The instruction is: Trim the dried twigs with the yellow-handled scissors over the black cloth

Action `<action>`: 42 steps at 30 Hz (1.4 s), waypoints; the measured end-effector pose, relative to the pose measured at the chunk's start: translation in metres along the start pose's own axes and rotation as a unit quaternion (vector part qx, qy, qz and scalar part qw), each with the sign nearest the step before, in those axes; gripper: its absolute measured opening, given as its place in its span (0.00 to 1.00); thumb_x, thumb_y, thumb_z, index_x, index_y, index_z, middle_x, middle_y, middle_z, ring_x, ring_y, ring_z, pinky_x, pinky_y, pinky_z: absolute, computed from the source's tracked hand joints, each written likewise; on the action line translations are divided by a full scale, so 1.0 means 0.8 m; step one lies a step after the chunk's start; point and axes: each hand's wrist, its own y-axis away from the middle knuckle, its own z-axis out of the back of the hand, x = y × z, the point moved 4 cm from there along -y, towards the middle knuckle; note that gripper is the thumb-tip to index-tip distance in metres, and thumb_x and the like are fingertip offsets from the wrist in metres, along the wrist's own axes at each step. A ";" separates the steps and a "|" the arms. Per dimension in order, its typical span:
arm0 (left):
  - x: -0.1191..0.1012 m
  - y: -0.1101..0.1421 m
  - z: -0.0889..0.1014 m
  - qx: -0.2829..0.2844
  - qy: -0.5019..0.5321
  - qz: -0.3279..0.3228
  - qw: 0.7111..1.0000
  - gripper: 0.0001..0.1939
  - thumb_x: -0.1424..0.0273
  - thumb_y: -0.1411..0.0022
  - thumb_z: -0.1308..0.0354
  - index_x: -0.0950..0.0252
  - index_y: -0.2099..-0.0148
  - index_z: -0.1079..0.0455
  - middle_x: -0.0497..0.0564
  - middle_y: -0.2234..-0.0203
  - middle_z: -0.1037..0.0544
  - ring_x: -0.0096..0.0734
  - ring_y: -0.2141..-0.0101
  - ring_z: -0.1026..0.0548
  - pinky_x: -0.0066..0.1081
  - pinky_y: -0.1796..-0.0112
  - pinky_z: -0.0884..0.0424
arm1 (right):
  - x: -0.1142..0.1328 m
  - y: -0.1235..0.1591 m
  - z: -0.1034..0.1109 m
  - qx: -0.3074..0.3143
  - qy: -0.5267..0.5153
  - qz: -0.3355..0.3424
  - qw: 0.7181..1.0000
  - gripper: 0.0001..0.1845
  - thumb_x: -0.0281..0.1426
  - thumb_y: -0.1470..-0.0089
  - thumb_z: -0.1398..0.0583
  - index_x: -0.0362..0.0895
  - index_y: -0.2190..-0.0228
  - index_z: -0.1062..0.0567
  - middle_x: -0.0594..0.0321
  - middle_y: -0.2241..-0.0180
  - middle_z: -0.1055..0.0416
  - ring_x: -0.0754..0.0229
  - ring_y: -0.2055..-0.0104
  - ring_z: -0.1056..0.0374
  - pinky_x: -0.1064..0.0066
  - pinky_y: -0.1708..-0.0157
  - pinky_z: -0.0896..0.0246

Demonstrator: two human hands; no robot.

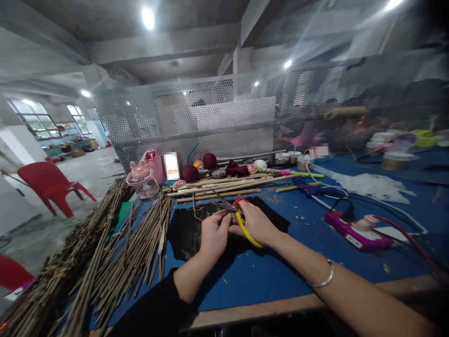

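My right hand (255, 220) is closed on scissors (249, 230) with a yellow and a red handle, their metal blades pointing to the upper left. Close against it, my left hand (214, 233) is closed, thumb and fingers pinched together just below the blades. Whatever it pinches is too small and too hidden to name. Both hands are over a black cloth (182, 234) on the blue tabletop (238, 288), with small shavings scattered around. To the left lie many thin dry sticks (140, 248) in a loose fan.
Behind the cloth lie long pale rods (217, 187) and dark red yarn balls (191, 173). A pink container (154, 166) stands at the back left. At right are a glue gun (315, 188), a magenta power strip (358, 231) and cables. A red chair (45, 182) stands left, a perforated panel (147, 117) behind.
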 end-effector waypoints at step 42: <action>0.021 0.000 -0.006 0.039 0.014 0.083 0.996 0.18 0.59 0.45 0.49 0.70 0.71 0.27 0.50 0.80 0.27 0.22 0.82 0.36 0.22 0.81 0.39 | -0.005 0.001 -0.006 0.020 -0.012 -0.027 0.999 0.24 0.48 0.58 0.41 0.44 0.67 0.39 0.59 0.70 0.33 0.58 0.69 0.36 0.71 0.73 0.50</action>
